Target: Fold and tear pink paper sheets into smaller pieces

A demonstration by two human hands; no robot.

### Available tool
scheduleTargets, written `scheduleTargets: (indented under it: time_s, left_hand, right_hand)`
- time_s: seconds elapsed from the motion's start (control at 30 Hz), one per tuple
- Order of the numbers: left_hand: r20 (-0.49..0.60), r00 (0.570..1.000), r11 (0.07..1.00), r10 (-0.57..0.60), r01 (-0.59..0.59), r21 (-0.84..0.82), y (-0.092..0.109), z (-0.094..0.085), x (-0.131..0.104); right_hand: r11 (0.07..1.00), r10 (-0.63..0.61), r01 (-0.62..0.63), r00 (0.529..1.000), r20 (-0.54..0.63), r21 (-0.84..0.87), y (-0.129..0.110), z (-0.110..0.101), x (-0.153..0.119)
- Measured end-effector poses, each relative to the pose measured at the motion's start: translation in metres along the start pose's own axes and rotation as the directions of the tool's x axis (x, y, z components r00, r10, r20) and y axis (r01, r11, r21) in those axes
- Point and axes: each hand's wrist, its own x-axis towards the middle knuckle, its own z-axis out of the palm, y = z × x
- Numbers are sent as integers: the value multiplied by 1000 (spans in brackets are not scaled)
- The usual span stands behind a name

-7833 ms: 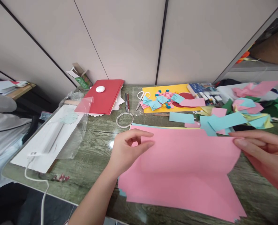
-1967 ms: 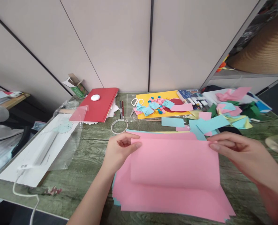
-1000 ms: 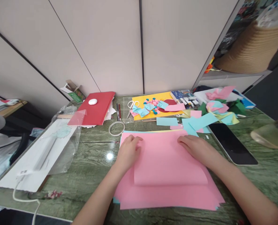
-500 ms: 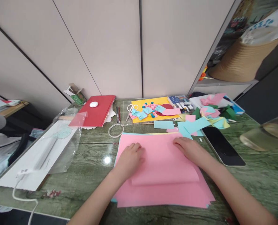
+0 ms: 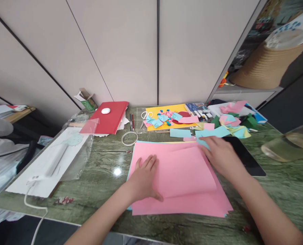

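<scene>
A stack of large pink sheets (image 5: 177, 206) lies on the green table, with blue and yellow edges showing beneath. The top pink sheet (image 5: 184, 170) looks folded over, its lower edge slightly raised. My left hand (image 5: 145, 178) rests on its left side, fingers spread. At the upper right corner of the stack is my right hand (image 5: 219, 151), over the blue paper strips (image 5: 217, 131); its fingertips are close together, and what they hold, if anything, is too small to make out.
Behind the stack are a tape roll (image 5: 130, 139), scissors (image 5: 146, 115), a yellow sheet (image 5: 153, 109) with small folded papers and a red folder (image 5: 110, 117). A phone (image 5: 245, 156) and a glass jar (image 5: 281, 148) stand right. Plastic-covered paper (image 5: 36, 170) lies left.
My left hand has spread its fingers and pressed down on the pink paper. My right hand has moved right, off the paper's top edge to its corner. The view has shifted slightly.
</scene>
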Motion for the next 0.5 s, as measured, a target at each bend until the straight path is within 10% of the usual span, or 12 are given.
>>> scheduleTargets:
  time_s: [0.1, 0.17, 0.27, 0.5]
  left_hand:
    - [1, 1000, 1000, 1, -1, 11, 1, 0, 1]
    - [-4, 1000, 1000, -3, 3, 11, 1, 0, 2]
    - [-19, 1000, 1000, -7, 8, 25, 1, 0, 1]
    - [-47, 999, 997, 20, -17, 72, -2, 4, 1]
  right_hand:
    - [999, 41, -35, 967, -251, 28, -34, -27, -28]
    - [977, -115, 154, 963, -244, 148, -68, -29, -57]
    - [888, -295, 262, 955, 29, 379, -121, -6, -99]
    - [861, -125, -119, 893, 433, 494, -168, 41, -130]
